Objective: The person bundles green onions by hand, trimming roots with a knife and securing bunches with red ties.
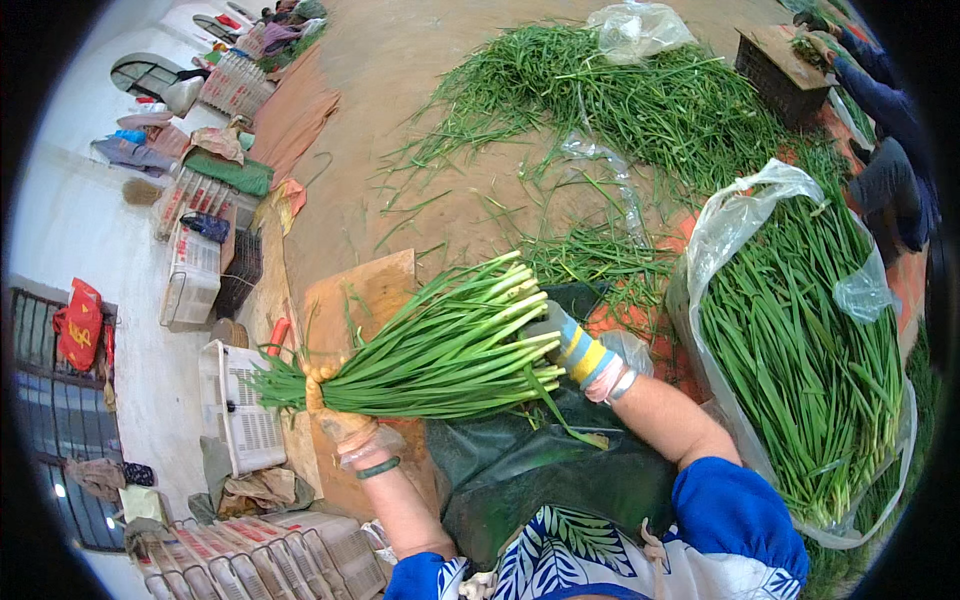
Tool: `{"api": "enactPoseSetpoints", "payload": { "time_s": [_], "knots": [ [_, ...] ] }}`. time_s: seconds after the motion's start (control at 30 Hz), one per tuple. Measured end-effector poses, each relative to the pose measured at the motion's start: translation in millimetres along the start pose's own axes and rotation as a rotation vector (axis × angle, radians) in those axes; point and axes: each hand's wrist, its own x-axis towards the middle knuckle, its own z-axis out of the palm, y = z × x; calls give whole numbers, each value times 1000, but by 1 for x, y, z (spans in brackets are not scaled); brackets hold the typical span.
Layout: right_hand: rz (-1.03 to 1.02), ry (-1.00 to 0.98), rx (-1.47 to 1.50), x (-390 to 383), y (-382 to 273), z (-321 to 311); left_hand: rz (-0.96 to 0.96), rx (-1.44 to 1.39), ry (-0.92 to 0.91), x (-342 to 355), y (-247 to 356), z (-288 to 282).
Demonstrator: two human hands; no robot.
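My left hand (325,381), in a yellowish glove with a green bangle at the wrist, is closed round the leafy end of a bunch of long green stalks (420,350) with pale white ends. My right hand (548,328), in a grey glove with a striped cuff, is against the white ends at the bunch's right; its fingers are mostly hidden. The bunch lies level above a wooden board (365,287) and a dark green plastic apron or sheet (530,470) over my lap.
A clear bag of green stalks (790,360) stands at right. Loose leaves (640,110) pile on the floor ahead. Plastic crates (240,420) line the left wall (150,380). A co-worker (890,160) is at upper right, beside a dark crate (775,75); other people (275,30) are farther back.
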Motion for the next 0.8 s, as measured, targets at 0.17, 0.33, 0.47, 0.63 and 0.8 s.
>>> {"api": "enactPoseSetpoints", "payload": {
  "time_s": [0.17,0.33,0.47,0.63,0.8],
  "knots": [
    [-258,-410,-96,-7,12,-16,85,305,-45,17,12,39],
    [-441,-302,-666,-17,4,-19,-195,-102,-213,35,32,74],
    [-826,-345,-844,-21,-16,-18,-127,28,-273,50,37,83],
    [-161,-255,-464,-39,-49,-40,-108,37,-292,55,52,101],
    [24,219,-382,-42,-68,-103,-6,90,-345,75,94,110]
  ]
}}
